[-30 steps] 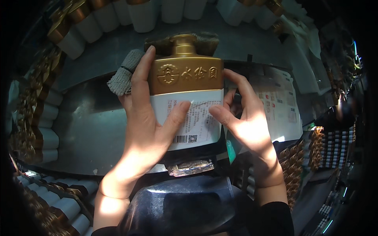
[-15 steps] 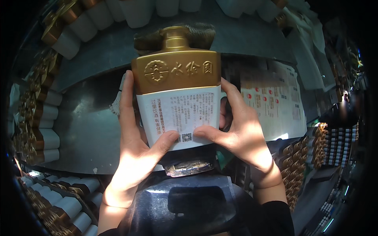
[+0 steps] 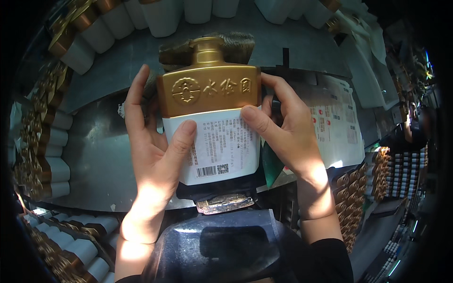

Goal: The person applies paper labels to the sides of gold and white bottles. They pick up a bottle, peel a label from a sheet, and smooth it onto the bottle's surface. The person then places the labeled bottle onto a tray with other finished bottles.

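Grey metal worktop [image 3: 99, 160], curved, dull sheen. Along far and left edges: row of white bottles with gold tops [image 3: 56, 137], lying close together. Grey cloth [image 3: 236, 45] on worktop at far middle. Sheets of printed labels [image 3: 337, 125] lying flat at right. Small white scraps [image 3: 121, 111] near middle.

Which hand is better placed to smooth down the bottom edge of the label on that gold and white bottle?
Probably the left hand: its thumb already lies low on the white label of the bottle, near the bottom edge. The right hand presses only the label's top right corner.
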{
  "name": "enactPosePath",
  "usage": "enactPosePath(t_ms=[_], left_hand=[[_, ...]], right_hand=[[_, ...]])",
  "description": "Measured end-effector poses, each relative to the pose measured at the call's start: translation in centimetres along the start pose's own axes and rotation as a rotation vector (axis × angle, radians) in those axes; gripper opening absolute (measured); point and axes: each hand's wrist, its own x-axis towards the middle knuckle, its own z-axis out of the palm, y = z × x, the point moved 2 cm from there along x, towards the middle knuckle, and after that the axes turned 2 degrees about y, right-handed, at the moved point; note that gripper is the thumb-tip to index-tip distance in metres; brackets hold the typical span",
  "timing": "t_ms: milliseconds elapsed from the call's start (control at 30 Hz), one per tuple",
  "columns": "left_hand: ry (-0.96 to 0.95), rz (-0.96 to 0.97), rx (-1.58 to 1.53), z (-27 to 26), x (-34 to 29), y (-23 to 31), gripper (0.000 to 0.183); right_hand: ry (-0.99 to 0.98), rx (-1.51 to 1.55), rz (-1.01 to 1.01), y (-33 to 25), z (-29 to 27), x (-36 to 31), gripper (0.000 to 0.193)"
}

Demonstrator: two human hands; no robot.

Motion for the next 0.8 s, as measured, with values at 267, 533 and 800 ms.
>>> enactPosePath(t_ms=[267,533,800], left_hand=[[0.01,-0.122,-0.157,-1.1,-0.3,0.1,0.086],[-0.117,-0.19,-0.068,-0.6,-1.9,0.4,0.105],[-0.126,-0.075,-0.042,-0.7,0.2,0.3,0.092]], right_hand=[[-0.016,0.155,0.085,0.0,-0.3,-1.4,0.072],[-0.03,-0.136,0.039,-0.8,0.2,-2.4,0.09],[-0.067,-0.02,0.076,-1.1,-0.9,-0.7,0.078]])
